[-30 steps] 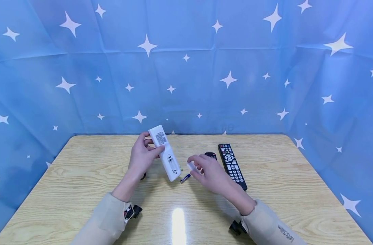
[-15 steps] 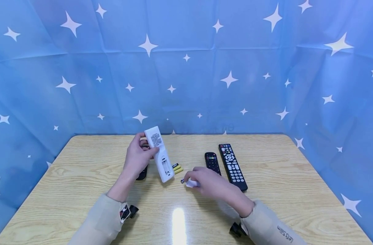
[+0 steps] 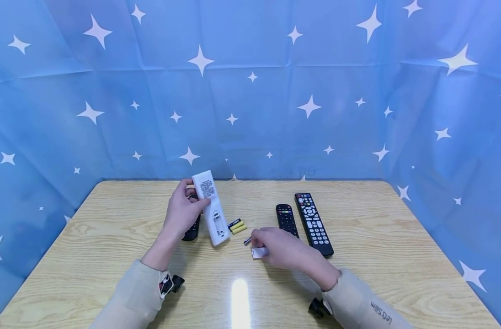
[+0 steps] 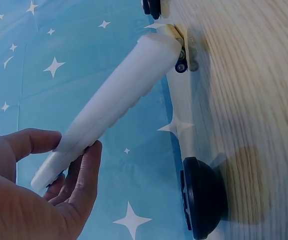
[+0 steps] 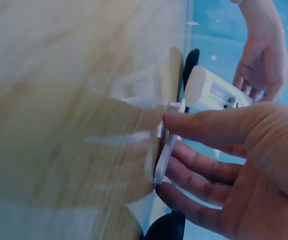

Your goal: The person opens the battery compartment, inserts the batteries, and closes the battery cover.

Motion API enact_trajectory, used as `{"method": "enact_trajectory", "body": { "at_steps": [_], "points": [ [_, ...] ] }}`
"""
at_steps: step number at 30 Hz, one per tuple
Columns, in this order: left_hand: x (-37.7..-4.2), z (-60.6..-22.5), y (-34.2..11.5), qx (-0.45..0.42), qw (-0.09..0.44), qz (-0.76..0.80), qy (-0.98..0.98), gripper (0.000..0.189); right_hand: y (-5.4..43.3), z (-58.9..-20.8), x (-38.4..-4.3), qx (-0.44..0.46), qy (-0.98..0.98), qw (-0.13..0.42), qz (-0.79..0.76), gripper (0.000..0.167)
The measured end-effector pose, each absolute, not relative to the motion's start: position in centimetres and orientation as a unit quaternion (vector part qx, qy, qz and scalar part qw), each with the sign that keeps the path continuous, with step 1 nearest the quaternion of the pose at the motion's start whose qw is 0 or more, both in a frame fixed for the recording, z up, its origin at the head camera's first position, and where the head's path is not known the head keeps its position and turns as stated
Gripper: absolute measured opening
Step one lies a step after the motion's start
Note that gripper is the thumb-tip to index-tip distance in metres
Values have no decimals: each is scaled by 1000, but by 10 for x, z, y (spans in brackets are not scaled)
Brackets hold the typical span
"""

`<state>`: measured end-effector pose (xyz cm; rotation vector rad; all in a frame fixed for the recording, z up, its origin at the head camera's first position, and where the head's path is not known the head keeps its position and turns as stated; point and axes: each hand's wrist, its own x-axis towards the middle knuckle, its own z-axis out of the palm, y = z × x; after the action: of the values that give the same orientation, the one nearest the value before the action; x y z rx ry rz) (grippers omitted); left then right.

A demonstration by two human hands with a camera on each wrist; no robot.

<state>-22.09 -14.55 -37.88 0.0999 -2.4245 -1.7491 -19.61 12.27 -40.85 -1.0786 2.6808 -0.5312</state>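
We have the right hand (image 3: 281,246) with thumb and bent fingers pinching the cover (image 3: 259,252), to the right of the white remote; only the cover's thickness parts thumb from fingers. A loose battery (image 3: 247,241) lies at those fingertips, also right of the white remote; we can't tell if it's touched.

Left hand (image 3: 182,208): clamped on the white remote (image 3: 212,210), thumb across its back, other fingers round the far side. Remote is held up at a slant over the table (image 3: 370,228), back facing the head camera.

Progress, as we judge it: partway. Done: cover off, bay (image 3: 219,224) exposed. Bay looks empty to us. Left: bay unfilled, cover unfitted.

Further out, we log yellow batteries (image 3: 239,229) just beside the white remote's lower end, on its right; they overlap, count unsure. Small black remote (image 3: 286,218) is farther right of the white one, large black remote (image 3: 314,224) farther still. Another dark remote (image 3: 192,231) sits just left of it, partly hidden.
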Motion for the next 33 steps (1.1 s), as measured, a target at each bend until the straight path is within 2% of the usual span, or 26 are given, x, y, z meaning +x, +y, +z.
{"method": "enact_trajectory", "body": {
  "at_steps": [7,12,15,21,33],
  "points": [
    [-221,-379,-146,38,74,-580,-810,55,123,-405,-199,-345,905,125,-218,20],
    [-222,-379,-146,38,75,-579,-811,54,119,-404,-204,-365,902,90,-211,9],
    [-223,-380,-146,37,74,-581,-810,54,116,-403,-208,-371,904,76,-200,10],
    [-223,-380,-145,40,69,-581,-810,54,110,-405,-215,-356,911,85,-190,18],
    [-224,-381,-146,43,66,-579,-812,55,105,-412,-221,-360,915,77,-164,11]
  ]
}}
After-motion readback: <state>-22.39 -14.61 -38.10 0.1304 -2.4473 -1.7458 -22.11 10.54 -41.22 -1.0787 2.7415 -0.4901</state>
